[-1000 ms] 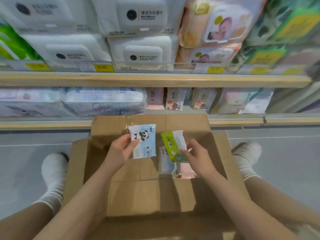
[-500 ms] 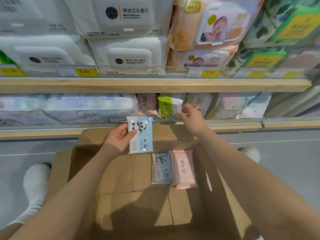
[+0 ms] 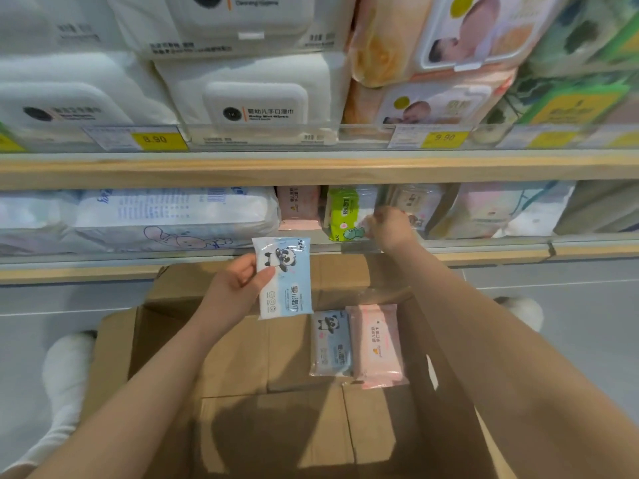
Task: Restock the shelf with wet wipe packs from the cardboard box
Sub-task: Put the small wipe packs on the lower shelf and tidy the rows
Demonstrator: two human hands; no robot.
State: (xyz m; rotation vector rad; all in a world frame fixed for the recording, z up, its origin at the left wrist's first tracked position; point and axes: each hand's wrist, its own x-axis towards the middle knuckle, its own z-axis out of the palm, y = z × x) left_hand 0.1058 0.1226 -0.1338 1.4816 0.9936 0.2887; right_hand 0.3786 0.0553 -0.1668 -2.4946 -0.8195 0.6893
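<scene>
My left hand (image 3: pixel 235 288) holds a light-blue wet wipe pack with a panda on it (image 3: pixel 285 278) upright over the far side of the open cardboard box (image 3: pixel 166 340). My right hand (image 3: pixel 390 226) reaches into the lower shelf (image 3: pixel 103 267), fingers closed on the right edge of a green wet wipe pack (image 3: pixel 342 214) that stands upright there beside a small pink pack (image 3: pixel 299 205). On the box floor lie a second panda pack (image 3: pixel 332 344) and a pink pack (image 3: pixel 377 347), side by side.
Big white-and-blue packs (image 3: pixel 173 216) fill the lower shelf's left; pale packs (image 3: pixel 501 209) stand at its right. The upper shelf (image 3: pixel 207 167) carries large white and peach wipe packs with yellow price tags (image 3: pixel 155 138). My white-socked feet (image 3: pixel 65 375) flank the box on grey floor.
My right hand carried the green pack from the box up onto the lower shelf. My left hand rose a little with the panda pack. The view moved closer to the shelf.
</scene>
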